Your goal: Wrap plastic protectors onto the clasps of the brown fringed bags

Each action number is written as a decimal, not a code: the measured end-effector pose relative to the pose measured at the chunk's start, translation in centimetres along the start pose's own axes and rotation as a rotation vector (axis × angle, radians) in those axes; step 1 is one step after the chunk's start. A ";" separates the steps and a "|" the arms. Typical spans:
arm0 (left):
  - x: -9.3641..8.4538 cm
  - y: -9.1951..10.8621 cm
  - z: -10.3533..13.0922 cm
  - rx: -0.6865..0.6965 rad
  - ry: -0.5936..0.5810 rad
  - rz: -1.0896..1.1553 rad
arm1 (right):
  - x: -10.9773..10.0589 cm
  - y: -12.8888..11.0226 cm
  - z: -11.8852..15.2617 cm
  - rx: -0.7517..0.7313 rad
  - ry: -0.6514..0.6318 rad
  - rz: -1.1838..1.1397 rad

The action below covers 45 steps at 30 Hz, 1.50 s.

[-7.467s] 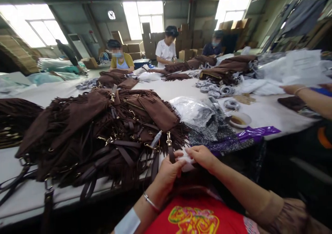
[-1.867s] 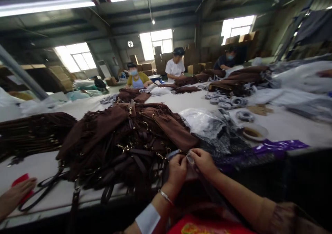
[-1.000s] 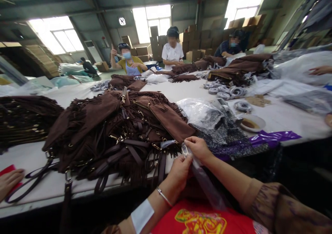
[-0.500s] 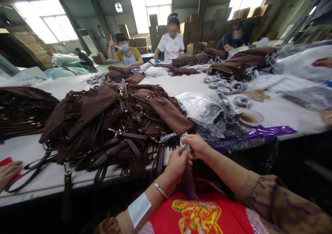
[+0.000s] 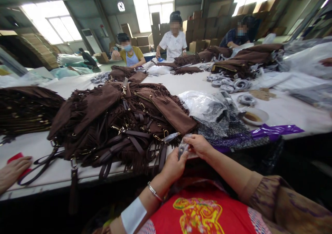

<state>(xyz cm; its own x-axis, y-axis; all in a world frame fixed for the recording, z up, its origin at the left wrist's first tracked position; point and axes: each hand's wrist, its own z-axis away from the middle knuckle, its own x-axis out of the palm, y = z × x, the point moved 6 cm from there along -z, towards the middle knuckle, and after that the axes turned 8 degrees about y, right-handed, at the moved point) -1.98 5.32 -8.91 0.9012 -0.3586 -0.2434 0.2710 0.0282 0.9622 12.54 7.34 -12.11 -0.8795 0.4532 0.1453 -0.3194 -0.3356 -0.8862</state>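
My left hand [image 5: 174, 164] is closed on a small strap end with a metal ring, wrapped in thin clear plastic [image 5: 183, 147]. The fingers of my right hand [image 5: 199, 145] pinch the upper end of the same wrapping. Both hands are close together at the table's front edge. Just beyond them lies a large pile of brown fringed suede bags [image 5: 103, 102] with gold clasps. Dark straps [image 5: 135, 140] spread across its front, and one clasp near my hands has a clear wrapping too.
Clear plastic bags [image 5: 202, 104], a tape roll [image 5: 252, 117] and purple plastic [image 5: 277, 131] lie to the right. Another person's hand [image 5: 17, 171] rests on something red at the left edge. People [image 5: 172, 42] work across the table [image 5: 178, 85].
The wrapped strap end between my hands is tilted more and its long tail no longer hangs visibly below. The view has shifted slightly left. Across the table, a person's raised hand is lowered.
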 end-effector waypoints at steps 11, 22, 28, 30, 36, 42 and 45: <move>-0.1 -0.1 0.1 0.166 0.036 -0.316 | -0.8 -0.5 0.5 -0.031 0.068 0.120; 1.3 -1.5 1.1 -0.296 -0.089 0.177 | 2.6 -5.3 7.7 -1.346 -0.414 1.172; 1.0 -2.0 1.5 -0.494 -0.177 0.601 | 2.8 -4.1 7.5 -1.435 -0.427 1.099; 1.3 -2.1 1.6 -0.628 -0.244 0.809 | 2.6 -3.9 7.6 -1.466 -0.394 1.074; 2.2 -2.7 1.2 -0.698 -0.251 0.776 | 2.3 -3.7 7.8 -1.518 -0.330 1.123; 1.4 -4.4 0.0 -0.508 -0.085 0.328 | -0.7 -5.8 7.6 -1.406 -0.195 1.053; 1.9 -4.2 -1.9 -0.451 -0.046 0.207 | -6.0 -10.3 5.7 -1.294 0.151 0.898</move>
<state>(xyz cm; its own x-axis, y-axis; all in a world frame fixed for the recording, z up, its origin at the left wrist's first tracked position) -0.79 6.32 -13.65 0.9383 -0.3436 -0.0378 0.2169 0.5002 0.8383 19.07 3.38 -1.31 -0.5413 0.6041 -0.5849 0.8386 0.3375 -0.4275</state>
